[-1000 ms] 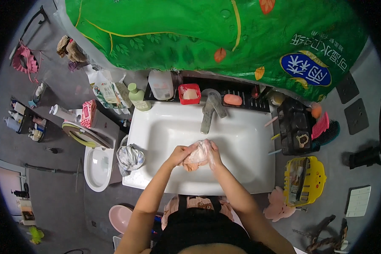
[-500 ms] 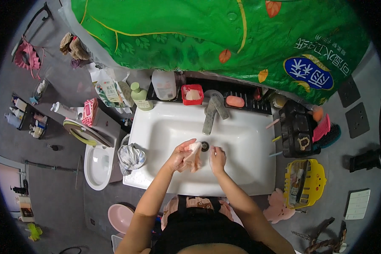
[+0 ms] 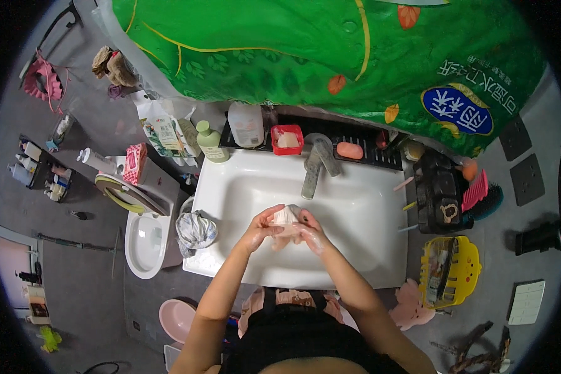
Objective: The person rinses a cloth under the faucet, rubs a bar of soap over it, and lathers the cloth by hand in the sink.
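Note:
Over the white sink basin (image 3: 361, 218), a small wet pale-pink cloth (image 3: 285, 217) is held between my two hands. My left hand (image 3: 262, 229) grips its left side, with the thumb across the front. From the other side, my right hand (image 3: 311, 232) closes on the cloth, and its skin looks wet and soapy. The cloth's lower end hangs below my fingers. Behind my hands stands the grey faucet (image 3: 311, 177). My hands and the cloth mostly hide the drain.
A pink soap bar (image 3: 350, 150), a red soap dish (image 3: 276, 138) and a green pump bottle (image 3: 210, 143) line the sink's back edge. A crumpled white cloth (image 3: 195, 232) lies on the left rim. At the right are a black holder (image 3: 427, 193) and a yellow basket (image 3: 467, 271).
My right hand has moved left from beside the drain and taken hold of the cloth. The cloth, hanging from my left hand before, is now bunched between both hands.

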Available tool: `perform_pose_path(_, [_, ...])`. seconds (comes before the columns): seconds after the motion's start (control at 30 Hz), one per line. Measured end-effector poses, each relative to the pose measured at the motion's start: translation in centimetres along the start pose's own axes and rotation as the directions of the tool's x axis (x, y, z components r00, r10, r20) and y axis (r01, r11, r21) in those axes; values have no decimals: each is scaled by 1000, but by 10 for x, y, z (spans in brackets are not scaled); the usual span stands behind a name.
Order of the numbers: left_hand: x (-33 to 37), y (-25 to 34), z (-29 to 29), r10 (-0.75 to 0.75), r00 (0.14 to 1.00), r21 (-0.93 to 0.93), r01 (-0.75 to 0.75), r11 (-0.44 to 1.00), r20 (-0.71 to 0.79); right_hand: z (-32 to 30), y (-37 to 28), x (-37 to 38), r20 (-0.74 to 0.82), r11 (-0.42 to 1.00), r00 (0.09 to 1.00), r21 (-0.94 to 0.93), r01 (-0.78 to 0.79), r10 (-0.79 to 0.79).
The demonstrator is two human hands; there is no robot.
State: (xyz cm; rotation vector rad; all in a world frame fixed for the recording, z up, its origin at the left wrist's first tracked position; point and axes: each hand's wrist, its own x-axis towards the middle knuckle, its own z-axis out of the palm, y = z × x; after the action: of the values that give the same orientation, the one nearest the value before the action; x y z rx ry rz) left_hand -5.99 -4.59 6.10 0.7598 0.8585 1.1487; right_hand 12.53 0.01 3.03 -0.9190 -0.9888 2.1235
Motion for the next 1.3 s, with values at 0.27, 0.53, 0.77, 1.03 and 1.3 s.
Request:
perform_pose_path(0.27, [-7, 14, 2, -9, 992, 751, 99, 653, -123, 9, -37, -14, 84, 944, 996, -328, 21, 7])
perform_pose_path(0.53, [6, -19, 1, 375, 924, 562, -274, 780, -69, -8, 3, 8, -40, 974, 980, -119, 191, -197])
perform_pose_path(0.77, [12, -61, 52, 661, 749, 968, -204, 149, 56, 26, 7, 41, -390, 950, 890, 286, -129, 238])
perform_pose_path(1.03, [27, -24, 84, 781, 611, 926, -208, 315, -128, 44, 22, 19, -301, 990, 946, 36, 138, -121])
perform_pose_path(1.3, [37, -22, 30, 379, 680, 614, 133, 778, -628, 30, -2, 6, -308, 968, 933, -109, -228, 185])
